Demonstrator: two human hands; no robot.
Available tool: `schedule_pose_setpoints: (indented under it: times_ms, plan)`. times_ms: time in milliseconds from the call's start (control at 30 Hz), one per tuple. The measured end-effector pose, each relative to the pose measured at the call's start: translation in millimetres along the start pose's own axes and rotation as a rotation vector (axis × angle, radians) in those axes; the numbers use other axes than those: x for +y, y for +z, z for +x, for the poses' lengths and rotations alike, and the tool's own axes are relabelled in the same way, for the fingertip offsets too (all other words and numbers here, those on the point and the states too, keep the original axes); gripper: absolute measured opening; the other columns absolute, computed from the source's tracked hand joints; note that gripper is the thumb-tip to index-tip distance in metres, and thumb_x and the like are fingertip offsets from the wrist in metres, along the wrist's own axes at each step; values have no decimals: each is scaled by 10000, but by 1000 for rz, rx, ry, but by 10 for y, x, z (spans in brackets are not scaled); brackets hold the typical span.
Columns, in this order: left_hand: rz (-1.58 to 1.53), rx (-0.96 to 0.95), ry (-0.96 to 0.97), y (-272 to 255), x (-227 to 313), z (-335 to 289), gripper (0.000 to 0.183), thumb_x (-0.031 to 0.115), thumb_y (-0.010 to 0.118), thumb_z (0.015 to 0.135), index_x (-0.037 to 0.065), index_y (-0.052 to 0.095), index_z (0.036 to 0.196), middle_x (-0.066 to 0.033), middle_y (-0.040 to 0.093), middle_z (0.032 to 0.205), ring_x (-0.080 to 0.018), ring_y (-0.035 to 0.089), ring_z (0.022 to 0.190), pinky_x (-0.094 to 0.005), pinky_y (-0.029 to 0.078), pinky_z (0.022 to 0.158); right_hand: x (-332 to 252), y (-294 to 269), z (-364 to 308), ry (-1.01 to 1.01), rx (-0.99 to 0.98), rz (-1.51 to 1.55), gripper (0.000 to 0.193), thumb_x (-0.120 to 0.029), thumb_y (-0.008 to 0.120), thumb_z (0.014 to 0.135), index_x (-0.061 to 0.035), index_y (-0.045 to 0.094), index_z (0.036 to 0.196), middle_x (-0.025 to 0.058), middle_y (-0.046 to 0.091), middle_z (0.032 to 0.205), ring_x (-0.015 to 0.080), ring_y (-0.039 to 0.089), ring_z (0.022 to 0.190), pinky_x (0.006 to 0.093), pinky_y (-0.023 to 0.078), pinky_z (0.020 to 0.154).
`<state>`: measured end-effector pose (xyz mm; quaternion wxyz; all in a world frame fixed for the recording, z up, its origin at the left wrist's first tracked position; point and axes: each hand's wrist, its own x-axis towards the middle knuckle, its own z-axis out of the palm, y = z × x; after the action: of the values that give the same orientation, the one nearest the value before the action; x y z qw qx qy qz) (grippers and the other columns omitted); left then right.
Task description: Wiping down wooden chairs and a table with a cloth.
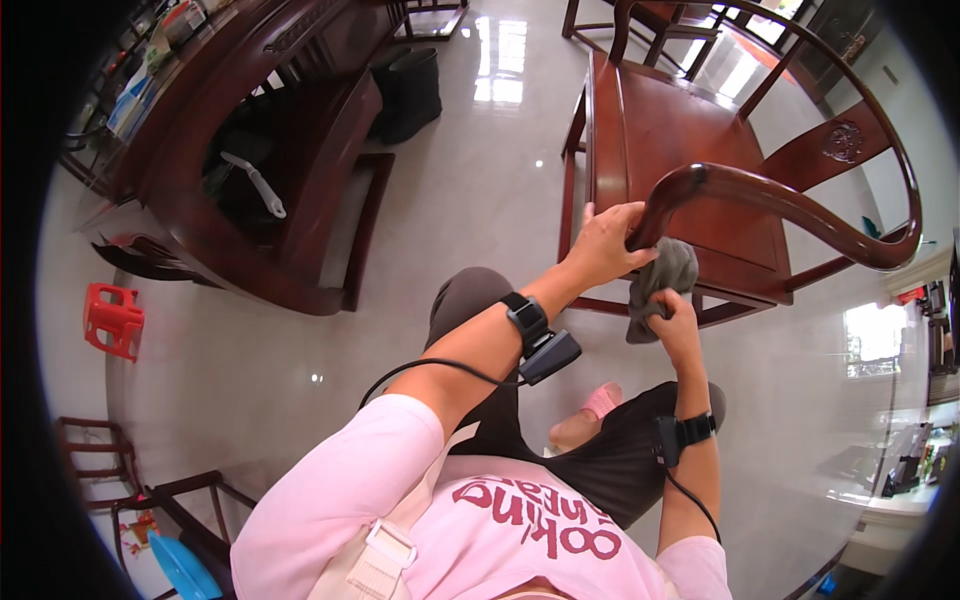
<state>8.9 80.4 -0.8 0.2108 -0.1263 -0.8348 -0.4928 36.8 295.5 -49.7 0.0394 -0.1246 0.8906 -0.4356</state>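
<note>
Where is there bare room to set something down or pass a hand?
Free: the right chair's seat, inside its curved armrest; the floor between it and the left chair. Crowded: the armrest's front end, with left hand, right hand and grey cloth; the left chair holds a white-handled tool.

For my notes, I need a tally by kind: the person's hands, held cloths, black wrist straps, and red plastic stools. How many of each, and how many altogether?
Hands: 2 (left hand, right hand)
Held cloth: 1
Black wrist straps: 2
Red plastic stool: 1
Total: 6
</note>
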Motion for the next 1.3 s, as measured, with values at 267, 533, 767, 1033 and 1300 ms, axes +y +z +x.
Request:
schedule_pose_setpoints:
  times_ms: [267, 533, 767, 1033, 1300]
  plan:
    - [-295, 50, -146, 261, 10, 100, 317, 164, 721, 719, 19, 549, 943, -110, 599, 736, -244, 584, 668, -347, 468, 660, 383, -9, -126, 238, -107, 240, 289, -32, 565, 667, 43, 606, 943, 55, 617, 824, 127, 552, 764, 244, 442, 698]
    - [-362, -65, -290, 334, -52, 223, 239, 185, 730, 667, 26, 569, 743, -96, 600, 672, -205, 596, 635, -333, 472, 635, 265, -571, -165, 218, 7, 565, 219, -20, 609, 806, -42, 577, 1022, -15, 587, 863, 63, 531, 822, 214, 419, 741]
    - [-513, -132, -349, 321, -18, 242, 155, 131, 715, 693, 41, 591, 717, -8, 588, 639, -82, 548, 613, -272, 460, 590, 638, -772, -286, 392, 223, 909, 250, -21, 522, 881, 1, 533, 1130, 71, 598, 1025, 149, 582, 943, 287, 479, 845]
    - [-653, -296, -370, 229, -21, 258, 196, 94, 735, 719, 19, 630, 867, -21, 636, 791, -109, 602, 728, -269, 500, 672, 591, -772, -604, 305, 178, 992, 278, -53, 536, 899, 0, 516, 1171, 70, 589, 1080, 155, 561, 1017, 307, 468, 890]
    - [-863, -280, -378, 172, -278, 184, 370, 123, 669, 798, 11, 558, 1133, -83, 627, 1075, -155, 542, 1040, -294, 381, 946, 748, -617, -467, 251, 260, 1041, 246, -36, 544, 881, -16, 540, 1126, 62, 593, 1044, 156, 569, 975, 308, 475, 856]
